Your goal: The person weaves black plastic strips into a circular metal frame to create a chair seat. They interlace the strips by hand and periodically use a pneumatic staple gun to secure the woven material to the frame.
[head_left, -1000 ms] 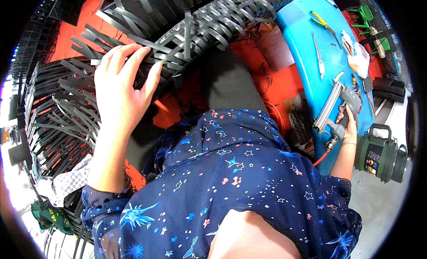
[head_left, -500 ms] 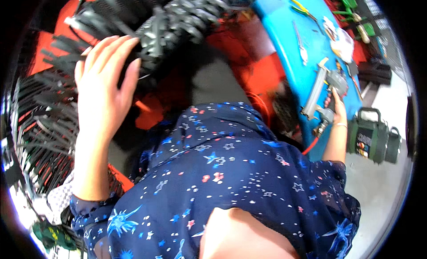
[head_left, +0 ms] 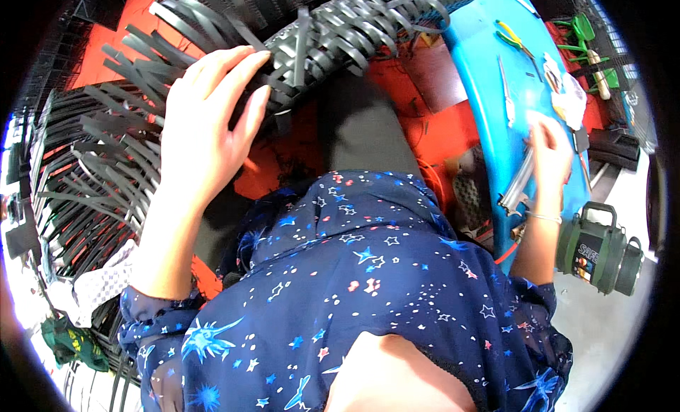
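My left hand lies over a black woven piece made of flat strips. Its fingers are stretched out along the weave's edge, with the thumb held apart. Long loose strips fan out from the weave beside that hand. Above the blue table my right hand is raised, fingers bent and drawn together; glare hides whether something small is between them. An air-powered tool with a silver magazine lies beneath this hand, mostly covered by it. A red hose runs from it.
On the blue table lie yellow-green pliers, a thin pointed tool and a white plastic bag. A dark green flask stands at the right. More strips bristle at the left over a red floor.
My right hand has let go of the air tool's grip and lifted above it. The left hand stays at the weave; the whole view has shifted slightly.
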Tool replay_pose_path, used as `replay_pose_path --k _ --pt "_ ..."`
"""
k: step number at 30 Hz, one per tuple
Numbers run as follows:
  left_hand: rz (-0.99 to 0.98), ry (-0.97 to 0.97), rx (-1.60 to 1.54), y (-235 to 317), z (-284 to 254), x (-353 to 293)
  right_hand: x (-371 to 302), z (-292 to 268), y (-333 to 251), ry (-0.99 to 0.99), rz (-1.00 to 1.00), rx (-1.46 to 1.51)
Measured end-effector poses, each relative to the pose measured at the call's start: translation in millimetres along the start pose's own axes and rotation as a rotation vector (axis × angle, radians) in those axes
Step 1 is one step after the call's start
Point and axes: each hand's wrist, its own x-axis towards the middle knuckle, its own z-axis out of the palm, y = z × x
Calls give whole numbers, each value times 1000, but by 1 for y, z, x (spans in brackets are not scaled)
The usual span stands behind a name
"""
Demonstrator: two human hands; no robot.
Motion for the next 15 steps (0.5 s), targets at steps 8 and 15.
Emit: replay_pose_path --k 8,15 --pt "6 25 -7 10 -9 10 -91 149 -187 -361 -575 486" --pt "-43 -36 -44 17 -16 12 -93 155 -203 -176 -718 477"
